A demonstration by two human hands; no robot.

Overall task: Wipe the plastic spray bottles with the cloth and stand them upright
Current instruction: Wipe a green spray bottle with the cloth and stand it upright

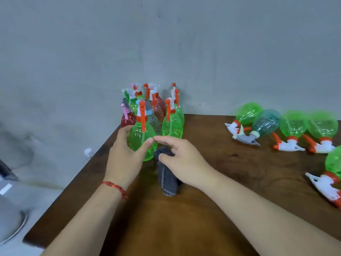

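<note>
A: Left hand is wrapped round the green bottle, thumb in front, fingers behind. Bottle upright, orange trigger on top.
B: Right?
A: Right hand is just right of that bottle, thumb pinching the grey cloth. Index fingertip nearly meets the left thumb. Cloth hangs below the hand.
B: Edges?
A: The table has its left edge just left of the bottle, under the left hand. Right behind the bottle is the upright cluster, packed tight, backed against the wall.
B: Room?
A: Bare wood right of the bottle and nearer the person. Well right of it are the lying bottles in a row, and another lying bottle at the frame edge.
</note>
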